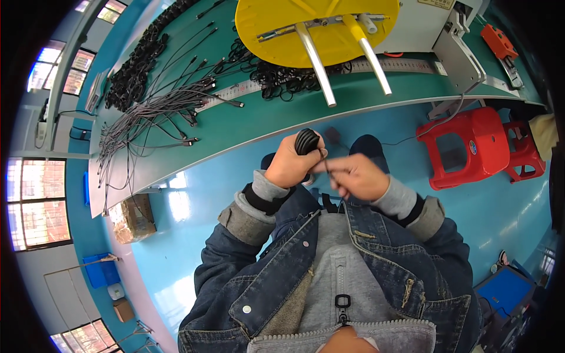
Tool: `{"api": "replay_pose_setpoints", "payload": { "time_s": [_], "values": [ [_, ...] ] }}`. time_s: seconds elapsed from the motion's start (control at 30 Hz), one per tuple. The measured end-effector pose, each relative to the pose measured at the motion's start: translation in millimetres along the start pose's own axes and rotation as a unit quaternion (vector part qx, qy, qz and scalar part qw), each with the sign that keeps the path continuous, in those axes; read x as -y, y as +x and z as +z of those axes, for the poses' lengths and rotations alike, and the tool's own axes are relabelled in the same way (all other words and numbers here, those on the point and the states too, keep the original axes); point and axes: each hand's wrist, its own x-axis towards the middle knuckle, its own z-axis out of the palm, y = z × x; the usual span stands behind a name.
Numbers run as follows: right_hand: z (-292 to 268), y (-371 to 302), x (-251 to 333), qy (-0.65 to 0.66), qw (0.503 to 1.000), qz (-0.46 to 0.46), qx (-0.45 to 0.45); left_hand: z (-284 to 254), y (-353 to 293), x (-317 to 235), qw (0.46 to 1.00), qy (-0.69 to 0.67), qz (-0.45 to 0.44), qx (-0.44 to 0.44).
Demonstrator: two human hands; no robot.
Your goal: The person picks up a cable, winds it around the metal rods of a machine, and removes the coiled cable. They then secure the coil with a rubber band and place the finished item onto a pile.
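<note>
My left hand [290, 163] is closed around a coiled black cable [306, 142], held over my lap in front of the table's edge. The loops stand out above the fist, and the thumb presses on their side. A thin dark strand [326, 167] hangs from the coil toward my right hand [360, 177]. That hand is right beside the left one, fingers bent and index finger reaching to the coil. Motion smears its fingertips, so whether they grip the strand is unclear.
Loose cables [159, 112] and black cable bundles [138, 73] lie on the green table [235, 126]. A yellow disc with two metal rods [318, 35] overhangs it, near a steel ruler [406, 66]. Red stools [471, 144] stand right; a cardboard box [133, 219] sits lower left.
</note>
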Motion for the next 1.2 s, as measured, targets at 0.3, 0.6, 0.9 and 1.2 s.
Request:
{"api": "replay_pose_setpoints", "payload": {
  "time_s": [0.3, 0.6, 0.9, 1.2],
  "values": [
    [-40, 7, 41, -0.084, 0.995, -0.027, -0.047, 6, 0, -21, 0.958, 0.273, -0.013, -0.083],
    [-19, 28, 54, -0.478, 0.865, -0.145, -0.044, 23, -1, -11, 0.886, 0.445, 0.110, -0.075],
    [0, 31, 43, -0.579, 0.811, -0.053, -0.064, 31, -9, 15, 0.882, 0.446, 0.132, -0.078],
    [-6, 44, 30, -0.336, 0.888, -0.276, -0.150, 10, -12, 12, 0.995, -0.006, 0.085, -0.050]
  ]
}}
